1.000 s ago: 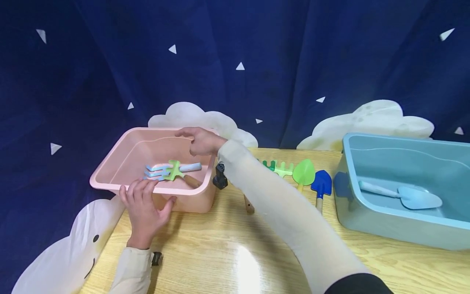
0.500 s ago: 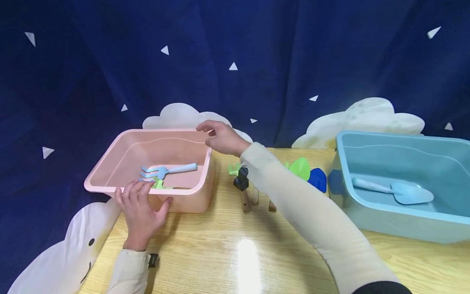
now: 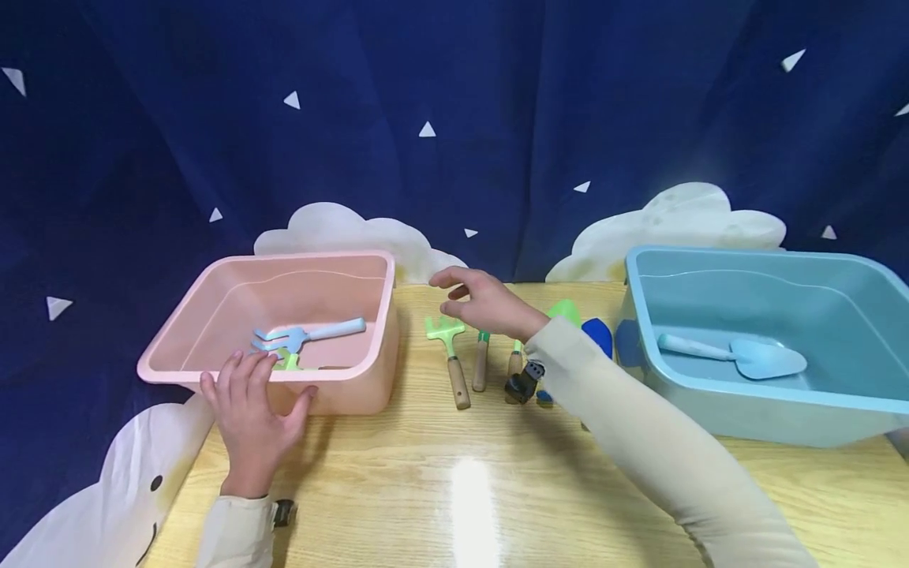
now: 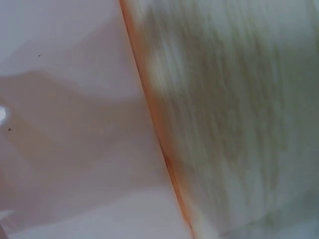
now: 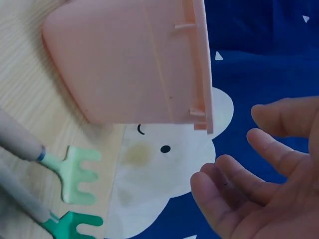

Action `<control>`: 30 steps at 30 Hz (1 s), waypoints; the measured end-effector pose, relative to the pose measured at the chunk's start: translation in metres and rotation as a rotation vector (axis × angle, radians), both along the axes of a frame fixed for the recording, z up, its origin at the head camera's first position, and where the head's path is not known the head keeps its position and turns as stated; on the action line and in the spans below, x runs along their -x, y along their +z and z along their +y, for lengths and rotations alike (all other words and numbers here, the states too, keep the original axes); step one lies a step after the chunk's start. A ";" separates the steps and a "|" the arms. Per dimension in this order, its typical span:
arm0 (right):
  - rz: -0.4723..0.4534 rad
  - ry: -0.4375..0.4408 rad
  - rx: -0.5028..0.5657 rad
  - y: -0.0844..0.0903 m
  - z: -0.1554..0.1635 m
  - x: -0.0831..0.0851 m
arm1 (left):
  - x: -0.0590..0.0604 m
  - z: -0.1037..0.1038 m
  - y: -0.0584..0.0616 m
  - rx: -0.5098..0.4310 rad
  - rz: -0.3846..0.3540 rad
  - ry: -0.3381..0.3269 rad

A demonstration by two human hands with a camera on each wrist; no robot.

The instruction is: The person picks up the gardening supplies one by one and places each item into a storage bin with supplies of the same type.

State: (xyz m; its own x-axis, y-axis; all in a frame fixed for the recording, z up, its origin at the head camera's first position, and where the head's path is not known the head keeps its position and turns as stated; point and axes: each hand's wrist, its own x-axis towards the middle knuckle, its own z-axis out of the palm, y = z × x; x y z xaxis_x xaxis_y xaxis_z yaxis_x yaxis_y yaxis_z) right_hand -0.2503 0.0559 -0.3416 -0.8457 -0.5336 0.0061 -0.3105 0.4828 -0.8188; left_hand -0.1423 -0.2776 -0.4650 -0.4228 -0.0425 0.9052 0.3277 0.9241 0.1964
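Note:
My left hand (image 3: 248, 418) holds the near rim of the pink bin (image 3: 355, 392), fingers over the edge and thumb against the outer wall. Inside that bin lie a light-blue hand fork (image 3: 334, 330) and a light-green rake (image 3: 289, 360), partly hidden by the rim and hand. My right hand (image 3: 490, 304) hangs in the air right of the bin, fingers loosely bent and nothing in them. Below it on the table lies a light-green rake (image 3: 449, 333) with a wooden handle. The right wrist view also shows a dark-green rake (image 5: 75, 224) alongside it.
A light-green trowel (image 3: 566, 310) and a dark-blue trowel (image 3: 599, 335) lie farther right, partly covered by my right arm. At the right stands a blue bin (image 3: 710, 410) holding a light-blue trowel (image 3: 767, 360). Behind the wooden table (image 3: 383, 489) hangs a dark-blue curtain (image 3: 355, 142).
My right hand has moved right, from above the pink bin's far right corner to above the tools on the table. My left hand stays at the near rim. The head view has shifted slightly.

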 end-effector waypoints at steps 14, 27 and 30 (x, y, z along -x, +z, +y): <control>-0.098 -0.018 0.033 -0.032 0.027 -0.012 | 0.002 -0.003 -0.002 0.019 0.020 0.000; -0.231 -0.020 0.059 -0.067 0.038 -0.022 | 0.003 -0.003 -0.002 0.015 0.065 -0.001; -0.263 -0.015 0.076 -0.077 0.037 -0.025 | 0.003 -0.002 -0.001 0.015 0.065 -0.003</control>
State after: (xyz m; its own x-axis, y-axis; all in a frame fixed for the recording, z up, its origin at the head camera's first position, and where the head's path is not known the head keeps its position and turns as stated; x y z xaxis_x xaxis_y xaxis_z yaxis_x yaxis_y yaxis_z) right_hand -0.2253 0.0928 -0.4181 -0.8315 -0.5271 -0.1755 -0.0755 0.4202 -0.9043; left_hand -0.1455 -0.2795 -0.4659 -0.3629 -0.0273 0.9314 0.3425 0.9257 0.1606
